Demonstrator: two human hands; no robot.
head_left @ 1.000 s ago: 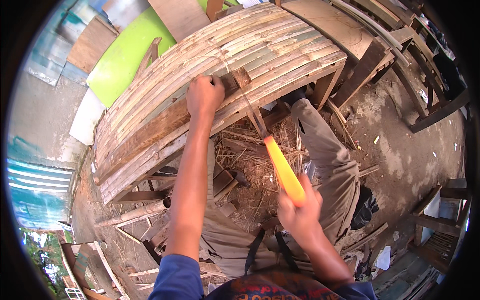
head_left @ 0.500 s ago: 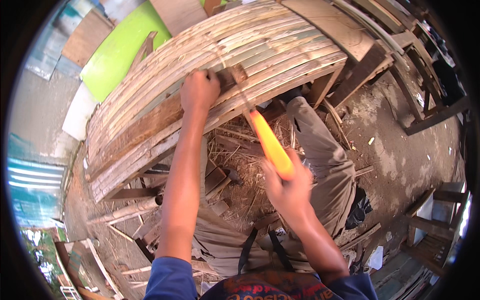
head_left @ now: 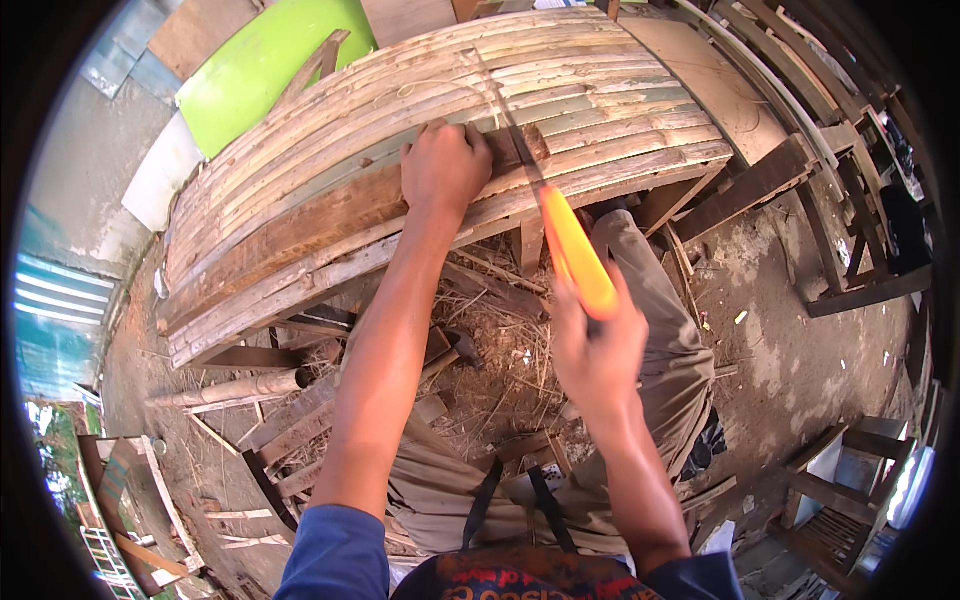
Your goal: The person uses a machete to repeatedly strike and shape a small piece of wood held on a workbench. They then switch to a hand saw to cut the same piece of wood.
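Note:
A long brown wooden plank (head_left: 290, 245) lies along the near side of a slatted wooden bench (head_left: 590, 90). My left hand (head_left: 447, 168) is closed over the plank near its right end, pressing it against the slats. My right hand (head_left: 602, 355) is wrapped round the orange handle of a handsaw (head_left: 575, 250). The saw's thin blade crosses the plank just right of my left hand, close to the plank's end, and points away over the bench. How deep the teeth sit in the wood I cannot tell.
Under the bench, between my legs, lie wood offcuts and shavings (head_left: 510, 360). A bamboo pole (head_left: 230, 388) rests on the ground at left. Behind the bench leans a bright green panel (head_left: 240, 90). Wooden frames (head_left: 860, 290) stand at right, with a plywood sheet (head_left: 700, 80) beside the bench.
The saw has slid forward across the plank, bringing its handle closer to the wood. My left hand keeps its place on the plank. The whole view has shifted a little.

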